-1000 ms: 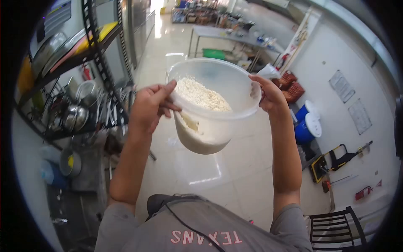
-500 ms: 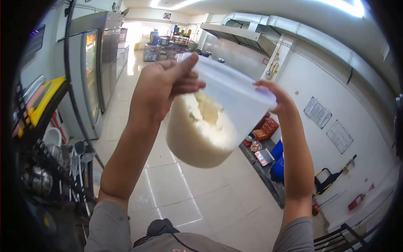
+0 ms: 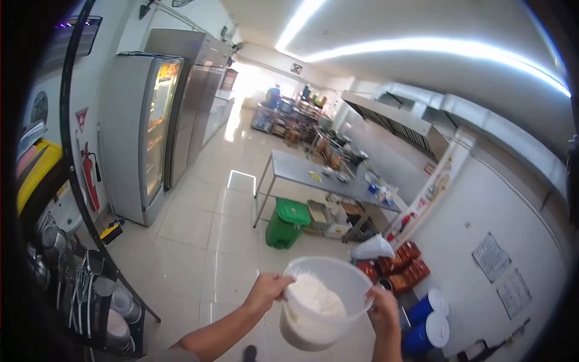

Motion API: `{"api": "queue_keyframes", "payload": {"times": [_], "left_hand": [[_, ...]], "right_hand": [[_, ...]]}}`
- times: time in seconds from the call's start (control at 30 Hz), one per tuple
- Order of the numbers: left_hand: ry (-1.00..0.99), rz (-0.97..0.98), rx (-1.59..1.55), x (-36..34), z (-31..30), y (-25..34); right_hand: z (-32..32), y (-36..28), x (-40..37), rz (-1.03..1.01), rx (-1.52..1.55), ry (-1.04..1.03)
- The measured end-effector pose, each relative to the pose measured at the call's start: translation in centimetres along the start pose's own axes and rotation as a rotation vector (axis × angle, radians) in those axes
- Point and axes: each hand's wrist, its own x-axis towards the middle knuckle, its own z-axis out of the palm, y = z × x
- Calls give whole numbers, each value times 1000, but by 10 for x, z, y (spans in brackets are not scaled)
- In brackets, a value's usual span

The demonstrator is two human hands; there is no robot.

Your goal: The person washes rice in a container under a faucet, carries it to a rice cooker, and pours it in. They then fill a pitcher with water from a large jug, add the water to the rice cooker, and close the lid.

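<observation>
A round translucent plastic tub [image 3: 325,335] holds a white powdery or grainy substance [image 3: 316,295]. Its open top faces up toward the camera, low in the view. My left hand [image 3: 268,288] pinches the tub's left rim, with the thumb at the edge. My right hand [image 3: 382,303] grips the rim on the opposite side. The tub hangs between both hands above the tiled floor, tilted slightly. What lies under the tub is hidden.
Ahead stands a steel table [image 3: 319,175] with a green bin [image 3: 287,223] by it. Blue drums [image 3: 427,332] and red packs [image 3: 407,271] are at right. A utensil rack [image 3: 90,283] stands at left, near a glass-door fridge [image 3: 142,133] and a fire extinguisher [image 3: 90,178].
The tub and both hands have moved down and away from the camera. The tub's top now faces the camera more, and the view has risen to show the table and green bin.
</observation>
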Motion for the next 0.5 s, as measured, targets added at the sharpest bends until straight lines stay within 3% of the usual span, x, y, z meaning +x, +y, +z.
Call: {"api": "queue_keyframes", "payload": {"times": [0.17, 0.23, 0.43, 0.5], "left_hand": [[268, -84, 49, 118, -66, -57], [404, -56, 90, 160, -107, -76], [698, 62, 140, 241, -201, -24], [890, 111, 229, 280, -244, -1]], "right_hand": [[104, 47, 128, -36, -167, -9], [150, 59, 180, 6, -147, -132], [323, 70, 322, 145, -43, -533], [392, 69, 371, 193, 20, -642]]}}
